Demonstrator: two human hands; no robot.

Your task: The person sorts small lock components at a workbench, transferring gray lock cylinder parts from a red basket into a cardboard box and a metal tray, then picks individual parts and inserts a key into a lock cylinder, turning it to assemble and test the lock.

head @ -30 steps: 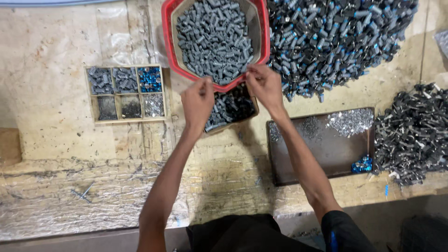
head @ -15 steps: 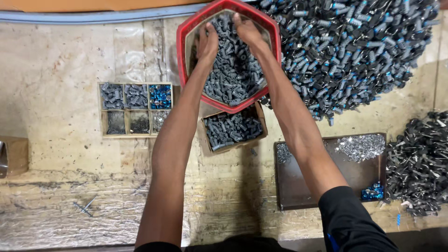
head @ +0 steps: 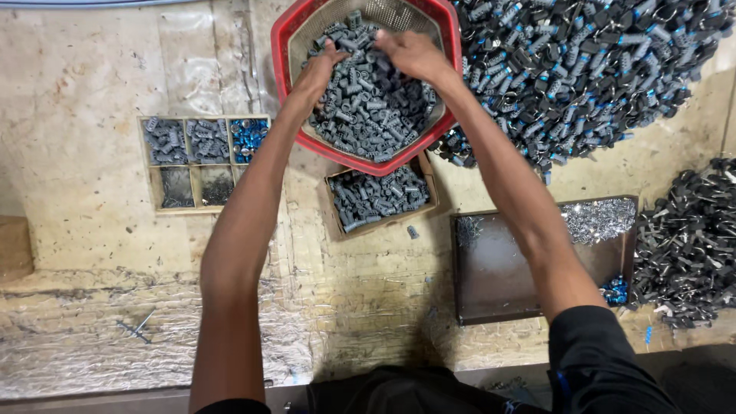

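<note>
Seen from above, both hands, left [head: 320, 70] and right [head: 412, 52], dig with curled fingers into grey ribbed plastic pieces [head: 376, 115] heaped in a red hexagonal basket [head: 282, 46]; the small cardboard box [head: 381, 198] just below is partly filled.

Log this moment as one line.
left hand: in grey parts | right hand: in grey parts | red basket: on table, above small box

Both hands, left hand [head: 320, 70] and right hand [head: 412, 52], dig into grey plastic pieces [head: 368, 107] filling a red basket [head: 282, 46] at twelve o'clock on the workbench [head: 77, 192].
</note>
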